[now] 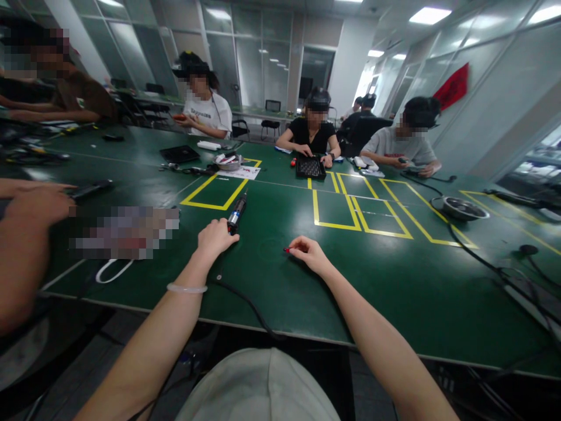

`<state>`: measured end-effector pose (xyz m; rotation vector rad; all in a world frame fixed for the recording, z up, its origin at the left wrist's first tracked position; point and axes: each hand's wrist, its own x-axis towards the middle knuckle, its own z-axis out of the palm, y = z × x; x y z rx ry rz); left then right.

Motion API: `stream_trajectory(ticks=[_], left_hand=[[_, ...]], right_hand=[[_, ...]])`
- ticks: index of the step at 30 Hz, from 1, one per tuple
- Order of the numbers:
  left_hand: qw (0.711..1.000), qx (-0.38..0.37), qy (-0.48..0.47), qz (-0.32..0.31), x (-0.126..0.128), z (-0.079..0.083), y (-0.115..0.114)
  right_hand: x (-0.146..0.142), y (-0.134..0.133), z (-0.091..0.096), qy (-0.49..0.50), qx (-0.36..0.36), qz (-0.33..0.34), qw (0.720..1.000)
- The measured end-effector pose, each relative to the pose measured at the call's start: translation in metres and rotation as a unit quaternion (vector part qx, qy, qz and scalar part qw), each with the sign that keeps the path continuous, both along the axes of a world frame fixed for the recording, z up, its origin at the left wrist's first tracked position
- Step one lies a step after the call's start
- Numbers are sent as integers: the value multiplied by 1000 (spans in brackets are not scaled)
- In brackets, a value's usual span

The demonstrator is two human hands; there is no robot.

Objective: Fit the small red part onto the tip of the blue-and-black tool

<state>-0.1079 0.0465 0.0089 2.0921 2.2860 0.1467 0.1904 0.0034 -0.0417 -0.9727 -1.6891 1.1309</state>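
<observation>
My left hand [214,238] is closed around the lower end of a black electric screwdriver [238,211] with a blue band, its thin tip pointing away from me. To the right, my right hand [310,254] pinches a small red and black piece [286,250] between thumb and fingers, just above the green table [272,286]. The piece is too small to name more exactly. Near my left wrist lies a black cable [245,297] with a ring-shaped end, running over the table's front edge.
Yellow tape rectangles [337,225] mark the table. On the left are a blurred-out packet [127,231] and another person's arm [30,234]. Across sit several people, one with a black tray [310,167]. A metal bowl [228,162] stands farther back; a round metal-rimmed device [465,209] lies right.
</observation>
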Motion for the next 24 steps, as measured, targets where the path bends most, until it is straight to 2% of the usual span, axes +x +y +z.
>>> stream_trajectory(ticks=[5,10,13,18,24], left_hand=[[997,12,12,-75,45,0,-14],[986,19,11,-165,86,1,-30],[981,17,9,-191,104,2,-41],[974,28,5,-224,119,-2,-51],[971,37,-3,-236,120,-8,-50]], right_hand=[[-1,0,-1,-11,22,-2,1000],[-1,0,-2,-38,57,-31,997],[-1,1,-3,-46,95,-47,993],[-2,1,-5,-80,146,-55,985],[-2,-3,-1,-165,180,-59,968]])
